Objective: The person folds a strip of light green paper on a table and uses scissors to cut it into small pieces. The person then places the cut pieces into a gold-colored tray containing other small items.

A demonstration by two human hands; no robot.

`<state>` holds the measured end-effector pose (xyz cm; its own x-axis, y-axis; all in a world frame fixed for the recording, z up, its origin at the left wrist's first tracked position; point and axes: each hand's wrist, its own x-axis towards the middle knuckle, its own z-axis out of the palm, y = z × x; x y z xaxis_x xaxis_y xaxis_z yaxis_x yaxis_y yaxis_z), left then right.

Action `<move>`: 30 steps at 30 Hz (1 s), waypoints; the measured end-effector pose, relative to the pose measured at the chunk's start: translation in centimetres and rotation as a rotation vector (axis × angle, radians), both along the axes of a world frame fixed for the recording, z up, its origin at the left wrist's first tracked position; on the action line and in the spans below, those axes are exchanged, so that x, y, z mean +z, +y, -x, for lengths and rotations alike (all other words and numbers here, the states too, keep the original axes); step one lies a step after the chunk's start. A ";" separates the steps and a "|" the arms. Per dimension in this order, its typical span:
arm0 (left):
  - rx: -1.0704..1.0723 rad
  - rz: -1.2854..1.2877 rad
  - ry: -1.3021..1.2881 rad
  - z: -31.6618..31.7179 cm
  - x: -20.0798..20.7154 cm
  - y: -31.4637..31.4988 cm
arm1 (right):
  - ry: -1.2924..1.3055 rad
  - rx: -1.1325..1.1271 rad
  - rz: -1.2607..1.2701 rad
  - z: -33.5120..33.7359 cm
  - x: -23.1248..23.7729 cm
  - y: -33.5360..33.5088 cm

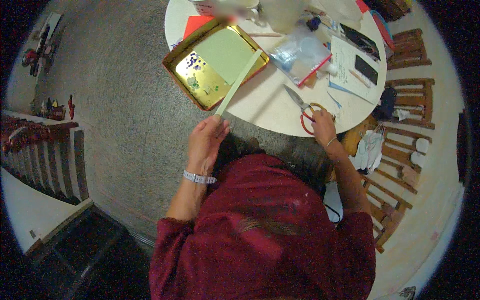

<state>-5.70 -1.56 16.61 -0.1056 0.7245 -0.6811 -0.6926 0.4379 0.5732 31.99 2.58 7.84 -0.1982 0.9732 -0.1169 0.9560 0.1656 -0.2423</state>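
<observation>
My left hand [206,131] is closed, pinching the lower end of a long pale green paper strip [240,80]. The strip slants up to the right, across the near right corner of a gold-coloured tin tray [172,62]. Inside the tray lie a pale green paper sheet [225,50], small dark blue bits [194,61] and small green bits [193,82]. At the table's near right edge, my right hand [322,125] has its fingers on the red handles of a pair of scissors [295,97]. The blades are together and point up and left.
On the round white table [270,115] lie a clear plastic bag with a red edge [300,55], a written sheet [345,70] and a black phone [366,69]. A mug [204,7] stands behind the tray. Wooden chairs [410,102] line the right side.
</observation>
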 end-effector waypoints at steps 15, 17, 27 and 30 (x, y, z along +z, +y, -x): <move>-0.092 -0.056 -0.207 5.0 -2.1 8.8 | 0.896 -0.466 0.696 9.5 14.4 -0.9; -0.132 -0.044 -0.225 5.1 -1.9 9.8 | 0.898 -0.300 0.782 11.0 14.4 -0.9; -0.207 -0.049 -0.313 6.9 -2.5 11.1 | 0.801 -0.249 1.033 20.1 15.6 2.4; -0.245 -0.048 -0.288 7.3 -2.6 11.2 | 0.727 -0.239 1.094 21.0 15.2 3.0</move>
<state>-12.99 9.61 14.04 0.2659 0.7362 -0.6224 -0.7062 0.5882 0.3940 10.96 5.62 23.03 -0.3865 0.4664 -0.7957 0.5320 -0.5920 -0.6054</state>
